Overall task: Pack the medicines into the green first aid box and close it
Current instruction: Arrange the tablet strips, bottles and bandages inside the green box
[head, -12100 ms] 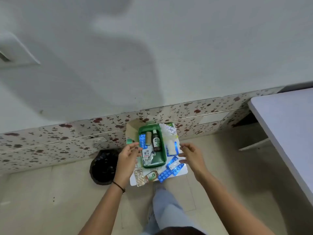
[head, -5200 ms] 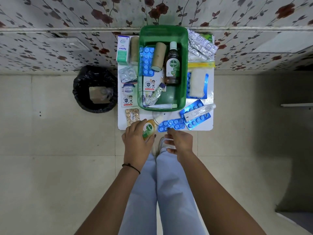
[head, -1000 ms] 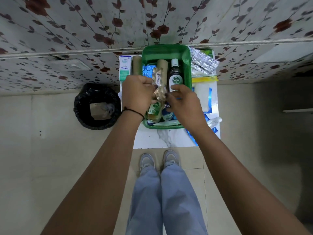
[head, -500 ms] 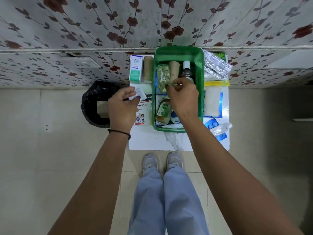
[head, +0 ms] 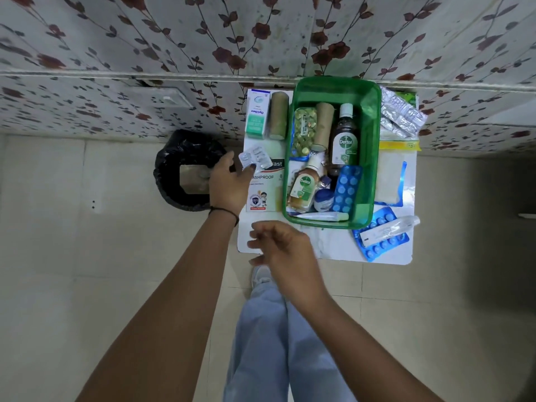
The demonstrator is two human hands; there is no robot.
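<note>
The green first aid box (head: pixel 369 158) stands open on a small white table (head: pixel 327 245) against the wall. Inside it lie a dark Dettol bottle (head: pixel 344 140), a smaller Dettol bottle (head: pixel 303 187), a gold pill strip (head: pixel 304 130), a brown roll (head: pixel 324 121), a blue blister pack (head: pixel 346 188), a small jar (head: pixel 323 200) and a tube (head: pixel 322 216). My left hand (head: pixel 229 184) holds a small silver pill strip (head: pixel 255 159) at its fingertips, left of the box, above a plaster packet (head: pixel 265 184). My right hand (head: pixel 282 248) hovers empty near the table's front edge, fingers loosely curled.
A black bin (head: pixel 188 169) stands left of the table. On the table outside the box lie a white-green carton (head: pixel 256 114), a second brown roll (head: pixel 278 116), silver foil strips (head: pixel 401 114), a gauze pack (head: pixel 388 181), blue blister packs (head: pixel 380 245) and a clear tube (head: pixel 388 230).
My right hand left the box and drew back to the table's front edge. My left hand lifted the silver pill strip a little. The gold pill strip now lies in the box.
</note>
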